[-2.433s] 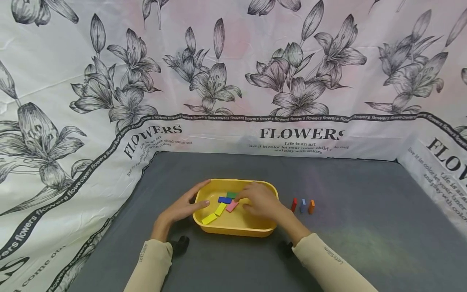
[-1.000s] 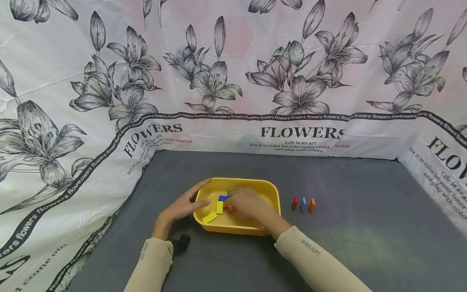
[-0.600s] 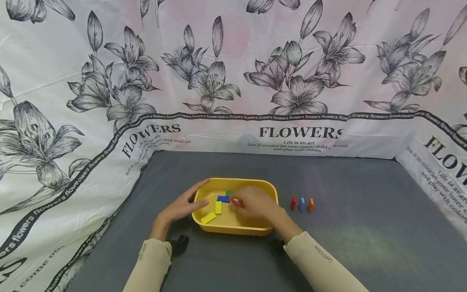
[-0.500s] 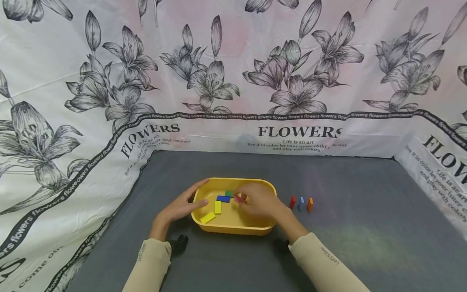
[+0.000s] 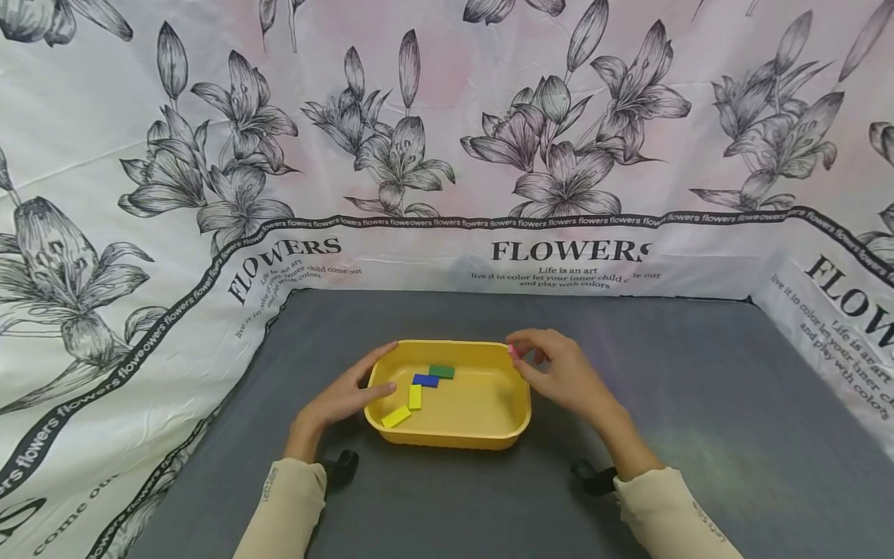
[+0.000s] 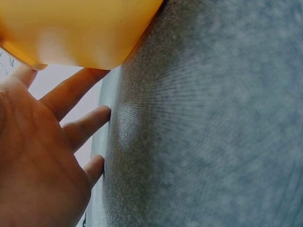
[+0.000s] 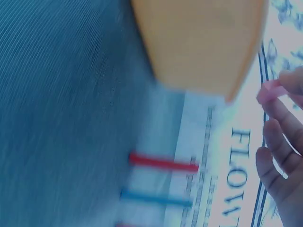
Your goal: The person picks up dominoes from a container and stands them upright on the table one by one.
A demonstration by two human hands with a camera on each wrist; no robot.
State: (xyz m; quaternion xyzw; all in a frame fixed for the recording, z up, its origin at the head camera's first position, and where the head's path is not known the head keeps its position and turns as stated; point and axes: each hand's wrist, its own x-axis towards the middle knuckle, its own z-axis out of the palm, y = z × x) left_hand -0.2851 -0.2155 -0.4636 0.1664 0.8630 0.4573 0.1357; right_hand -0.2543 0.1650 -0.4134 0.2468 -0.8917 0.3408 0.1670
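My left hand (image 5: 340,400) holds the left end of a yellow plastic tray (image 5: 447,441), its thumb over the rim and its fingers outside. In the left wrist view those fingers are spread, some just below the tray wall (image 6: 71,33). My right hand (image 5: 569,376) pinches a small pink block (image 5: 513,352) between thumb and forefinger, at the tray's far right corner. Inside the tray lie a green block (image 5: 441,372), a blue block (image 5: 425,380) and two yellow blocks (image 5: 415,397).
Red (image 7: 163,162) and blue (image 7: 156,197) blocks stand beyond the tray's right side, with part of a third at the right wrist view's lower edge. My right hand hides them in the head view. Flower-printed cloth (image 5: 419,256) borders the grey table (image 5: 447,505).
My right hand has taken the pink block from among the others, lifted it and carried it right to the tray's rim. One yellow block has turned. The left hand stays on the tray.
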